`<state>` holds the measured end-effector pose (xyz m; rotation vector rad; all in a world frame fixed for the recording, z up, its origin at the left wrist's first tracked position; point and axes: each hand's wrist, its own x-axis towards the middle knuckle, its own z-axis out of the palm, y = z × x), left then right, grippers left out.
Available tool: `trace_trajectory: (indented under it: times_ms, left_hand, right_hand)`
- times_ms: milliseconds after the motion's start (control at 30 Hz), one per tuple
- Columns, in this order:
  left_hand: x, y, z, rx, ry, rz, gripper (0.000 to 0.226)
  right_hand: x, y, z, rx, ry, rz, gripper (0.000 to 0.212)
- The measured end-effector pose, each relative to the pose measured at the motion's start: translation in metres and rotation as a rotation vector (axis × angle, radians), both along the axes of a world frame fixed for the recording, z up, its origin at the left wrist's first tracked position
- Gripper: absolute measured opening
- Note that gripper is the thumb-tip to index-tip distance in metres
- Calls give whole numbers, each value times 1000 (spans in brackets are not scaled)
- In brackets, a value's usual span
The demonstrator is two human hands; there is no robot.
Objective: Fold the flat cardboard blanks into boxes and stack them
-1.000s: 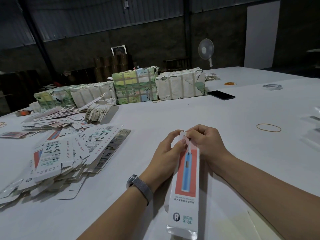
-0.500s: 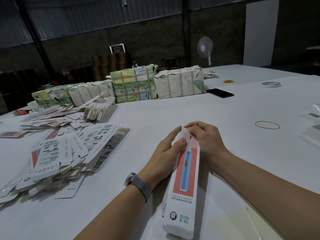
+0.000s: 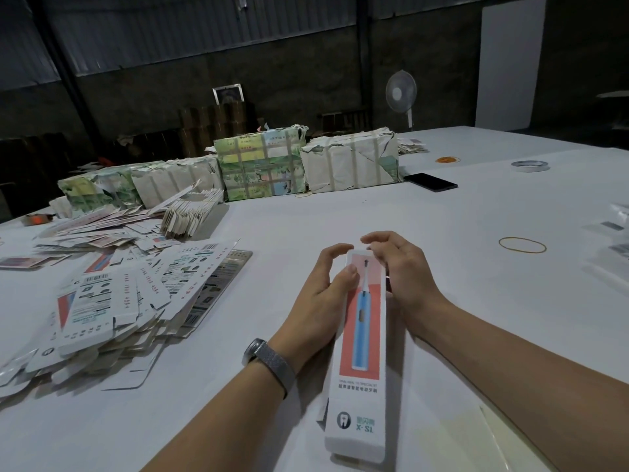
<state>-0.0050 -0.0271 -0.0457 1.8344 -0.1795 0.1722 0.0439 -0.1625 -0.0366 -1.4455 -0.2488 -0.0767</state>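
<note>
From the head camera, a long white toothbrush box (image 3: 361,338) lies lengthwise on the white counter (image 3: 476,267), its far end between the two hands and its near end close to the bottom of the view. Its top face shows a blue toothbrush on a red panel.

The left hand (image 3: 321,298) flanks the box's left side; its thumb rests on the top face near the far end, and its fingers (image 3: 335,250) curl round toward the end of the box, so this hand holds the box. A grey mesh wristband (image 3: 270,362) sits on that wrist.

The right hand (image 3: 403,270) is on the right side of the box, its fingers bent over the far end with the fingertips touching the top face by the toothbrush head; it grips the box there.

To the left, well apart from the hands, a loose pile of flat blanks (image 3: 112,301) spreads over the counter, printed sides up. Behind it a leaning bundle of blanks (image 3: 190,212) stands on edge.

Further back, wrapped paper bales (image 3: 262,165) line the counter. To their right lie a black phone (image 3: 430,182), a tape roll (image 3: 529,165) and an orange rubber band (image 3: 447,160). A yellow rubber band (image 3: 522,245) lies on the counter right of the hands. A standing fan (image 3: 401,92) is at the far wall.
</note>
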Motion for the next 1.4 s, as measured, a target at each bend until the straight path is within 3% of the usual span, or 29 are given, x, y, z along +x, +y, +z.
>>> trace_trajectory:
  times_ms: [267,500,967,1133,1267,1400]
  left_hand:
    - [1,2,0,-177,-57,101,18]
    - [1,0,-1,-177,-61,99,20]
    - [2,1,-1,-215,-63,161,15]
    - [3,3,-2,-206,-128,300,22]
    - [2,4,3,-300,-143,308,33]
    - [0,-2,3,-300,-103,186,41]
  right_hand:
    - [-4,3,-1,-130,-66,180,10]
    - [-2,-3,-2,-88,-55,208,3]
    - [3,1,-7,-100,-63,195,14]
    - [1,-4,3,-406,-178,149,41]
    - [-8,-11,19,-865,-473,135,70]
    - [-21,-19,34,-1122,-546,6,73]
